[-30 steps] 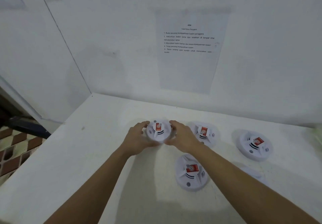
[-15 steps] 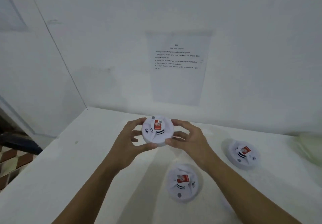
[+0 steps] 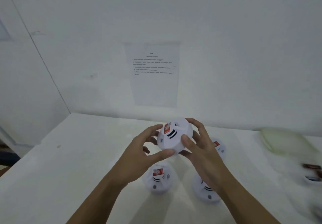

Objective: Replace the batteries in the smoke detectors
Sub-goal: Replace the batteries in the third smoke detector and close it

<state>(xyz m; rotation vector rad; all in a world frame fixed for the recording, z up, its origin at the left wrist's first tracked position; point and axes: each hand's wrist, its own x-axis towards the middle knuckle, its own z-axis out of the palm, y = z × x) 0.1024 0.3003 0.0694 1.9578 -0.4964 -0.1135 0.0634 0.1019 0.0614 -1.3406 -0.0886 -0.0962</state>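
Observation:
A round white smoke detector (image 3: 174, 136) with a red label is held above the white table (image 3: 69, 162), tilted toward me. My left hand (image 3: 142, 150) grips its left and lower rim, thumb under the front edge. My right hand (image 3: 200, 147) grips its right side, thumb on the face and fingers curled over the top. Three more white detectors lie on the table: one (image 3: 157, 178) below the hands, one (image 3: 205, 190) partly under my right forearm, one (image 3: 219, 147) mostly hidden behind my right hand.
A printed instruction sheet (image 3: 155, 72) hangs on the white wall behind the table. A pale soft object (image 3: 285, 142) lies at the far right. Small dark, blurred items (image 3: 311, 171) sit near the right edge. The table's left edge drops to a floor.
Both hands have lifted the detector off the table, brought it nearer and tilted it. The view has shifted, so the other detectors sit lower in frame.

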